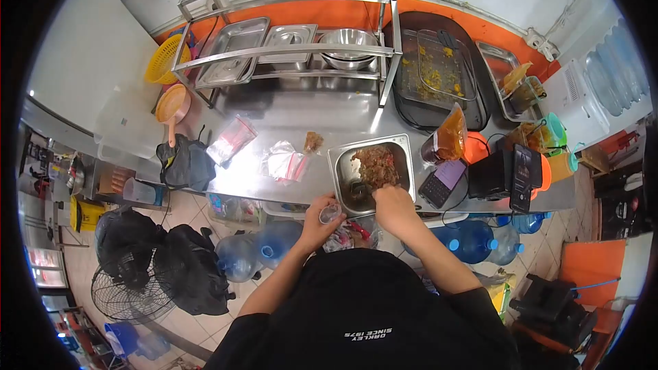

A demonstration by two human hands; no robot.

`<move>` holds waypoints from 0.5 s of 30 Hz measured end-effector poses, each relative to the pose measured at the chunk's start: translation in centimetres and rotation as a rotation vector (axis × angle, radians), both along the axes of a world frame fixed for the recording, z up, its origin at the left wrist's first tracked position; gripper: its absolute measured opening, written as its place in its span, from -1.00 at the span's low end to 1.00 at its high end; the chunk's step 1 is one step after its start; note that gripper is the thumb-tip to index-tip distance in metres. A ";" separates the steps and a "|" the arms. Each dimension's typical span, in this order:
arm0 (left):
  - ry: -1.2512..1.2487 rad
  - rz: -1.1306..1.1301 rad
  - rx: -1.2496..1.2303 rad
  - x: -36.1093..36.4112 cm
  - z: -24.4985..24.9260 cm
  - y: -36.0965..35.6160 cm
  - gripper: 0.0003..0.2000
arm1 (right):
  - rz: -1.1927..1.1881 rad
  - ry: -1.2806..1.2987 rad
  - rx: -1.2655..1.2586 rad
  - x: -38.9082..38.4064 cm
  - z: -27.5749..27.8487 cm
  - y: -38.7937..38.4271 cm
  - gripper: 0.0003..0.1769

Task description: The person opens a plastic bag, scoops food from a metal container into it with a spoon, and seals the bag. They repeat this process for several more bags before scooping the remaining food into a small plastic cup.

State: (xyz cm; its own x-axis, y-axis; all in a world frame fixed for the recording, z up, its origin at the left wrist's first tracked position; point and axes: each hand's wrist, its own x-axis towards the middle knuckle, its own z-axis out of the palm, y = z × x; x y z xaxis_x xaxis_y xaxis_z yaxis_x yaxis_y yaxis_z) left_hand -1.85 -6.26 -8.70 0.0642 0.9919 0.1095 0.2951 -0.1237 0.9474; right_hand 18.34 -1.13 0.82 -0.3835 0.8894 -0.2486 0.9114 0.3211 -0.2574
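Note:
My left hand is closed around a small clear plastic cup, its mouth facing up, just left of a steel pan's near corner. The rectangular steel pan stands at the counter's front edge. A brown, chunky food mixture fills its far right part, with thin liquid nearer me. Over the pan's near right side, my right hand is closed on what looks like a spoon; its bowl lies low in the pan, and my fingers hide the handle.
Left of the pan lie plastic bags and a brown food-stained piece. To the right are a phone, a bag of orange sauce and a black tray. A steel rack stands behind; water bottles are below.

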 end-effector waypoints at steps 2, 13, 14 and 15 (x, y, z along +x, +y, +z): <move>0.012 -0.002 0.009 0.1 0.1 -0.3 -0.69 | -0.007 0.029 0.042 0.1 0.0 -0.2 -0.82; 0.008 0.005 0.003 0.7 0.5 -0.8 -0.73 | -0.077 -0.040 0.097 -0.1 1.9 -1.2 -0.87; 0.005 0.010 0.003 0.8 0.4 -0.6 -0.73 | -0.057 -0.023 0.121 -0.2 2.2 -1.4 -0.87; -0.005 0.004 -0.004 0.7 0.1 -0.5 -0.73 | -0.052 -0.024 0.117 -0.1 2.0 -1.5 -0.87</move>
